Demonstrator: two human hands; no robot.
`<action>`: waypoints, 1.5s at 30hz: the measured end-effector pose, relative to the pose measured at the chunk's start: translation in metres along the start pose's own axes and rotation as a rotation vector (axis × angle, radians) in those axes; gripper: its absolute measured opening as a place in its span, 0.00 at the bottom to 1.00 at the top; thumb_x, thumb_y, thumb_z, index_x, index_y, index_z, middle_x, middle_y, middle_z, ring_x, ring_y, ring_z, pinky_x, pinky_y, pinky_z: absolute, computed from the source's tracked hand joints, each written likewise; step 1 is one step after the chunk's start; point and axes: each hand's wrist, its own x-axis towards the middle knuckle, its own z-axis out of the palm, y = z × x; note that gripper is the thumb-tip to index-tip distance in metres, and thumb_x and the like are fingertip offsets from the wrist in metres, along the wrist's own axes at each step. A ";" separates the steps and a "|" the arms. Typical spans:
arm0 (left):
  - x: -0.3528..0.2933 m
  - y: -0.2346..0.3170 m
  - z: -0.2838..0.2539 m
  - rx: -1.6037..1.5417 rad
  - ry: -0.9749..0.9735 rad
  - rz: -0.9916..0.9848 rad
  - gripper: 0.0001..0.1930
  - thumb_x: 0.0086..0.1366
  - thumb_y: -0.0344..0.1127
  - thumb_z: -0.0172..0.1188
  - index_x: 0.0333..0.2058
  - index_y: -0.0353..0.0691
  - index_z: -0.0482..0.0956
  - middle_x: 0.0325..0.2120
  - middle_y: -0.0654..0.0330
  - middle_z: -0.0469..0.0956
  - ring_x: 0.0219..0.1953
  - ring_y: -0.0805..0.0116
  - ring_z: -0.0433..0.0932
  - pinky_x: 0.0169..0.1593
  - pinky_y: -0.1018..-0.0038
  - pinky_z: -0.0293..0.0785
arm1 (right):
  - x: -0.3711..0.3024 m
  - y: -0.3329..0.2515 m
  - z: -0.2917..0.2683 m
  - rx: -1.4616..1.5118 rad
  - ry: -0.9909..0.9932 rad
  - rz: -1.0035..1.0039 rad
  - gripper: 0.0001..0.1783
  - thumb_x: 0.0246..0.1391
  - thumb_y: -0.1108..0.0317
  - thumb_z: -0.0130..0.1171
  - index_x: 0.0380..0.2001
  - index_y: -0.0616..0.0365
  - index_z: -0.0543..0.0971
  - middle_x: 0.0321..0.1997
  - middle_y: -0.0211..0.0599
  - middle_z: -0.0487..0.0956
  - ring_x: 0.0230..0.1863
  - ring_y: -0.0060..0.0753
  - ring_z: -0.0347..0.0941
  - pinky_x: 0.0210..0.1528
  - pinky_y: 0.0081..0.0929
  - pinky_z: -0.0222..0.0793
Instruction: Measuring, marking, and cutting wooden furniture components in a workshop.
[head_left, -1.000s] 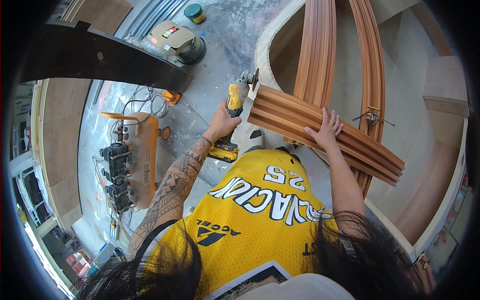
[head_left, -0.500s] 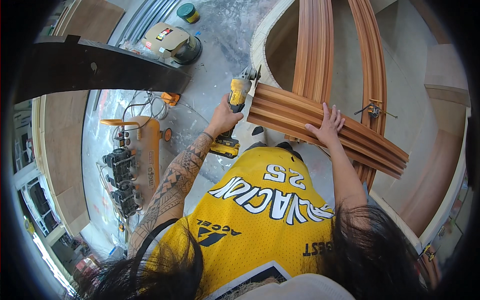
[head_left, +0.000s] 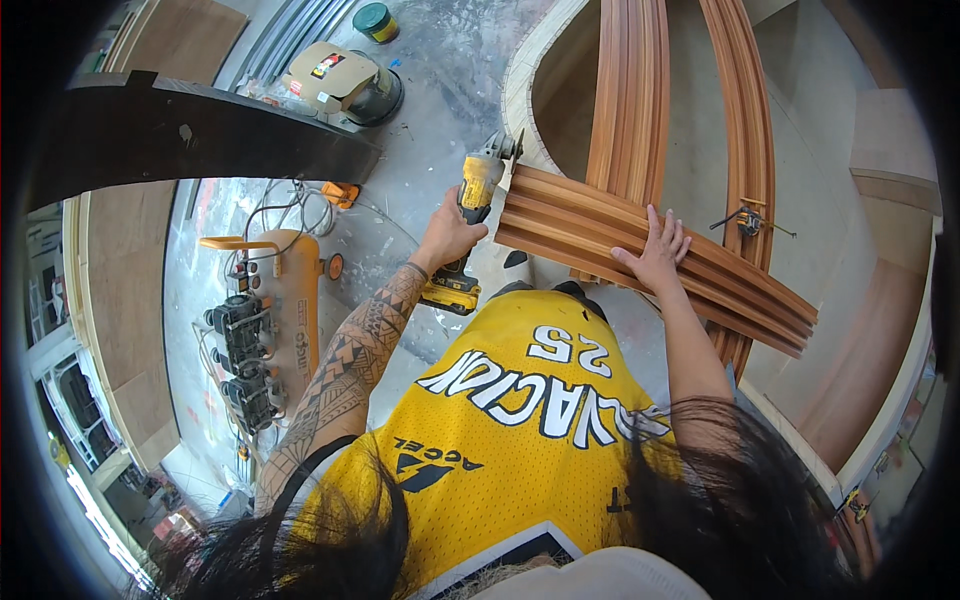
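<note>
speckled grey floor [head_left: 440, 90] holds a green tub [head_left: 376, 24] and a dark bin [head_left: 380, 102] under cardboard [head_left: 328, 76], contents not visible. grooved board [head_left: 570, 222] lies across two curved planks [head_left: 630, 100], long axis upper left to lower right; worker's left hand [head_left: 452, 234] wrapped round yellow grinder [head_left: 480, 182], disc [head_left: 518, 145] by board's left end, right hand [head_left: 655, 256] spread open on the board. vs a second ago: disc more edge-on, right hand same spot.

Two long fluted boards [head_left: 630, 100], shorter fluted board [head_left: 590, 228] across them, small black tool [head_left: 748, 221] on one
</note>
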 end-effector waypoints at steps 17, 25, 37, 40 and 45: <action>-0.001 0.005 0.002 0.017 -0.006 -0.011 0.42 0.55 0.38 0.68 0.67 0.34 0.61 0.34 0.42 0.85 0.36 0.48 0.88 0.45 0.59 0.84 | -0.001 0.000 -0.002 0.004 0.002 -0.001 0.72 0.44 0.28 0.74 0.83 0.36 0.44 0.85 0.57 0.40 0.85 0.66 0.30 0.81 0.70 0.23; -0.002 0.003 0.004 0.000 0.017 0.015 0.40 0.55 0.37 0.68 0.66 0.34 0.62 0.34 0.43 0.86 0.34 0.49 0.88 0.43 0.59 0.84 | -0.001 0.000 -0.003 -0.004 -0.007 0.000 0.72 0.43 0.25 0.73 0.83 0.35 0.44 0.86 0.56 0.40 0.85 0.65 0.29 0.81 0.69 0.21; 0.001 0.001 0.007 -0.046 -0.011 0.007 0.42 0.55 0.35 0.67 0.67 0.32 0.61 0.29 0.48 0.85 0.30 0.57 0.87 0.38 0.62 0.84 | -0.004 -0.003 -0.009 0.024 -0.027 0.029 0.73 0.43 0.25 0.72 0.83 0.35 0.44 0.86 0.55 0.39 0.86 0.64 0.28 0.81 0.69 0.19; 0.002 -0.003 0.011 -0.045 -0.002 0.038 0.40 0.55 0.35 0.67 0.65 0.32 0.62 0.29 0.49 0.85 0.28 0.58 0.87 0.37 0.63 0.84 | -0.004 -0.003 -0.010 0.011 -0.030 0.038 0.72 0.43 0.26 0.72 0.83 0.35 0.45 0.86 0.56 0.39 0.86 0.64 0.28 0.81 0.69 0.18; 0.001 -0.003 0.011 -0.058 -0.017 0.027 0.38 0.55 0.34 0.67 0.64 0.34 0.63 0.30 0.50 0.84 0.28 0.59 0.86 0.36 0.63 0.84 | -0.005 -0.004 -0.012 0.019 -0.031 0.040 0.71 0.44 0.26 0.72 0.83 0.34 0.45 0.86 0.55 0.39 0.86 0.64 0.28 0.81 0.69 0.18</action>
